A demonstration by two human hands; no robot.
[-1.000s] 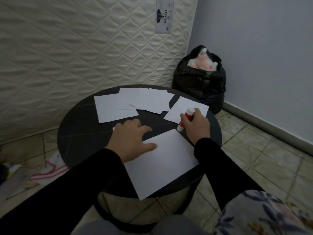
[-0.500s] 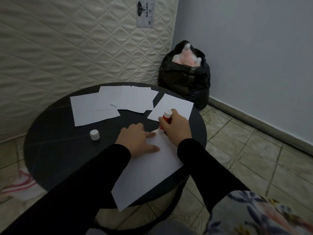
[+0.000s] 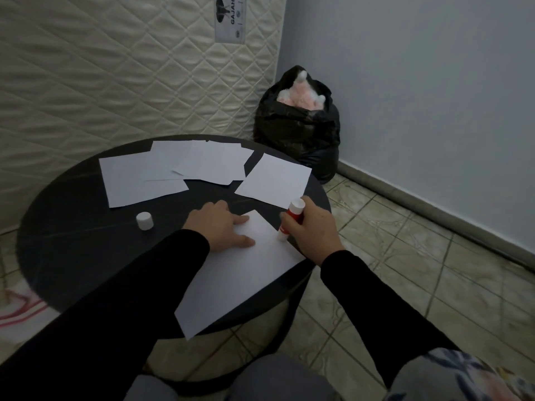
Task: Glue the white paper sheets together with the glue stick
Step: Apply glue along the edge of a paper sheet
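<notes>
glue stick (image 3: 290,219), clamped in our right-hand fingers (image 3: 292,224), coats the sheet (image 3: 243,273); left fingers (image 3: 231,224) spread, pinning it. next, we lay a second sheet on top.

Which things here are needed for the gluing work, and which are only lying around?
For the job: glue stick in right hand; near sheet under left hand; other sheets; cap.

Lying about: black bag, mattress, cloth on floor.
</notes>
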